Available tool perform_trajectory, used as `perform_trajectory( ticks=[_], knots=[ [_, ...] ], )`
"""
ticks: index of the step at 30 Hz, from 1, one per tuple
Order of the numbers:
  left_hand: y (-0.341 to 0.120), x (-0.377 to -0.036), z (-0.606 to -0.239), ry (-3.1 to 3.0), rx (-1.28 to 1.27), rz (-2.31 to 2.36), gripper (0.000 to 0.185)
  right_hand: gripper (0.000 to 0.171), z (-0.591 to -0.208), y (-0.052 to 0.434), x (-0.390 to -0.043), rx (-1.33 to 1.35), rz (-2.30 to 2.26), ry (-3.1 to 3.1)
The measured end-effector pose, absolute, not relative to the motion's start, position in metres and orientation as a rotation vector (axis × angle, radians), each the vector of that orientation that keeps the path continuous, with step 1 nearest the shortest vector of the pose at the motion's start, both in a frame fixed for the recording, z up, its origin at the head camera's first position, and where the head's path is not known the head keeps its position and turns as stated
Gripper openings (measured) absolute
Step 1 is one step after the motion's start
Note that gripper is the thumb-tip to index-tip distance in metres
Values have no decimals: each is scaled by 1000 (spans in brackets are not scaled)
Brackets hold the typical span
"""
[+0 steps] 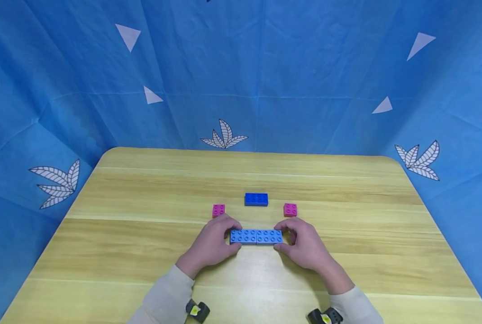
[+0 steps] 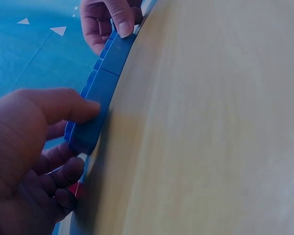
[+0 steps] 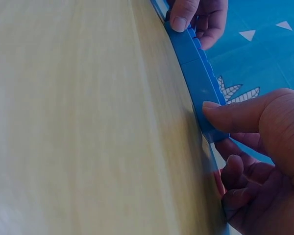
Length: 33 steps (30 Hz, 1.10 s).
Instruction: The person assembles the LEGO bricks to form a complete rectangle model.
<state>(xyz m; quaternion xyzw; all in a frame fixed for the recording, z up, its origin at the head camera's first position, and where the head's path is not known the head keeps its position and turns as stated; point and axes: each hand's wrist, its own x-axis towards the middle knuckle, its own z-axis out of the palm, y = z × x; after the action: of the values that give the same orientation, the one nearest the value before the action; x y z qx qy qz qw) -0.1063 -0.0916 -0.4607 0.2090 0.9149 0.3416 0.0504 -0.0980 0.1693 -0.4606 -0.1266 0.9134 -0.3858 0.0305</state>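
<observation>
Two light blue toy building bricks sit end to end on the table, a thin seam between them and their studs facing up. My left hand (image 1: 213, 240) pinches the outer end of the left light blue brick (image 1: 243, 236), thumb on the near side and fingers on the far side. In the same way my right hand (image 1: 304, 243) pinches the outer end of the right light blue brick (image 1: 269, 236). In the left wrist view, the left thumb (image 2: 85, 110) presses the brick's side; the right thumb (image 3: 225, 113) does likewise in the right wrist view.
Behind the hands, a dark blue brick (image 1: 256, 200) lies on the wooden table (image 1: 143, 189). A small pink brick (image 1: 218, 210) is just beyond the left hand, another pink brick (image 1: 290, 209) beyond the right. Blue patterned cloth (image 1: 241, 67) hangs around the table's back and sides.
</observation>
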Motion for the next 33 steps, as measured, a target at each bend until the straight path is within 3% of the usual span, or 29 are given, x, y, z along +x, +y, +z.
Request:
perform_trajectory(
  ticks=[16, 23, 33],
  knots=[
    [-90, -106, -459, 2780, 621, 1015, 32, 37, -462, 171, -98, -393, -1187, 2819],
    [-87, -106, -452, 2819, 697, 1006, 43, 38, -462, 171, -97, -409, -1205, 2813],
    [-77, -135, -425, 2813, 785, 1055, 45, 38, -460, 171, -96, -403, -1231, 2807]
  ],
)
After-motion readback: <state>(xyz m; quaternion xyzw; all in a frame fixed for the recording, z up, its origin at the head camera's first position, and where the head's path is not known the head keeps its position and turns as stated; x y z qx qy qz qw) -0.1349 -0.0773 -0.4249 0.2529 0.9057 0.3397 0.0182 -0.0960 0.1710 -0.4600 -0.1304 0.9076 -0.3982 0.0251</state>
